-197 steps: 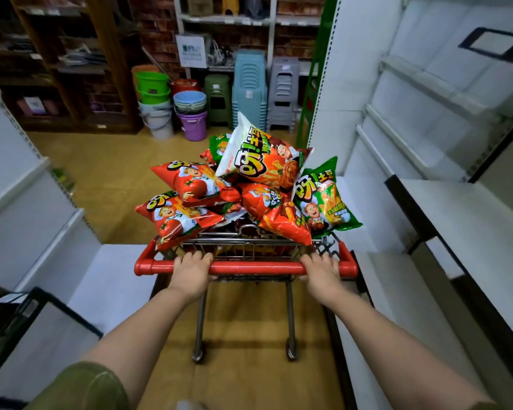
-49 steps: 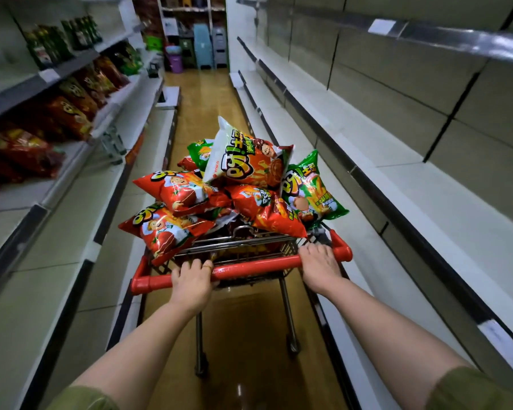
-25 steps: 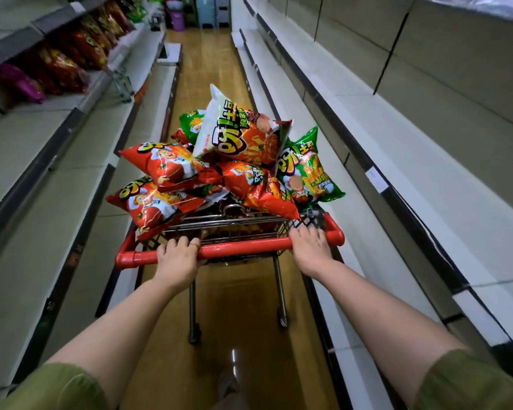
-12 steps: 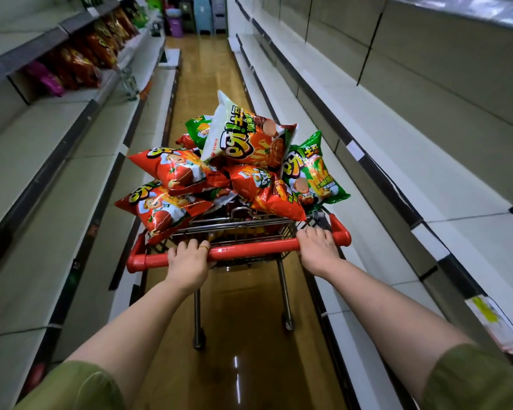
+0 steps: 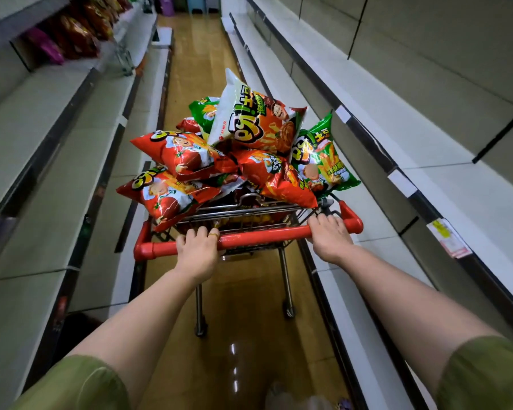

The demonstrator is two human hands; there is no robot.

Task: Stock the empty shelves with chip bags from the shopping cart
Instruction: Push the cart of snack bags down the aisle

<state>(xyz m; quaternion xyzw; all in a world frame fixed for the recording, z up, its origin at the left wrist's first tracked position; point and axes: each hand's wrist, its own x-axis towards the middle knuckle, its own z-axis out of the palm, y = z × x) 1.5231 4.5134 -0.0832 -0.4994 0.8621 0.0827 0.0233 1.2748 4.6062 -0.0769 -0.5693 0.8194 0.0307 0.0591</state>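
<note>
A small wire shopping cart with a red handle bar (image 5: 261, 239) stands in the aisle ahead of me. It is heaped with several chip bags: red ones (image 5: 178, 152), a green one (image 5: 320, 161) and a white-and-orange one (image 5: 249, 119) on top. My left hand (image 5: 197, 250) grips the handle bar left of its middle. My right hand (image 5: 329, 235) grips the bar near its right end. Bare white shelves (image 5: 426, 149) run along the right side of the aisle.
On the left, lower shelves (image 5: 57, 137) are bare, while an upper shelf holds red and purple snack bags (image 5: 72, 37). The wooden floor (image 5: 190, 69) runs ahead between the shelf rows. Plastic stools and buckets stand at the far end. Price tags (image 5: 447, 242) hang on the right shelf edge.
The cart and I have rolled further down the aisle between the shelves. Both hands keep their grip on the handle bar.
</note>
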